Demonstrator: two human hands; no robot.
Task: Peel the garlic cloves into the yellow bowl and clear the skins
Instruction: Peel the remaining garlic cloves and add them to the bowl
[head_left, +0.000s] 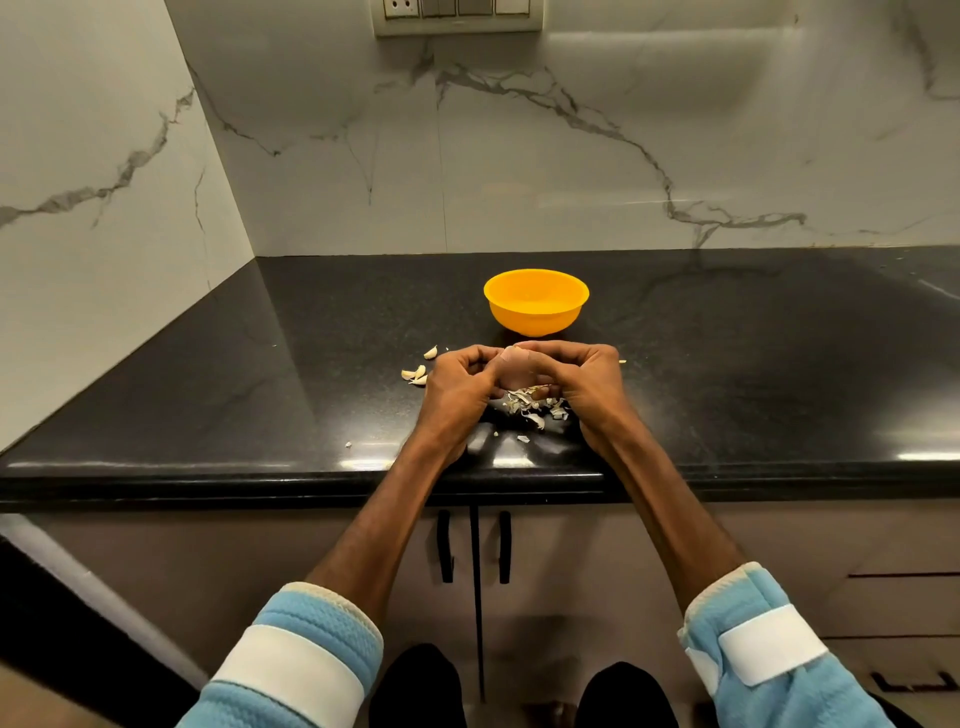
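Observation:
The yellow bowl (536, 300) stands on the black counter, just beyond my hands. My left hand (457, 387) and my right hand (582, 382) meet over the counter with fingers curled together. They pinch something small between them that the fingers hide, apparently a garlic clove. A heap of papery garlic skins (535, 408) lies right under the hands. Three unpeeled garlic cloves (418, 371) lie on the counter just left of my left hand.
The black granite counter (260, 389) ends in a front edge close to my forearms. Marble walls close it off at the back and left. Stray skin flakes (348, 445) lie near the edge. Cabinet doors with black handles (444, 551) are below.

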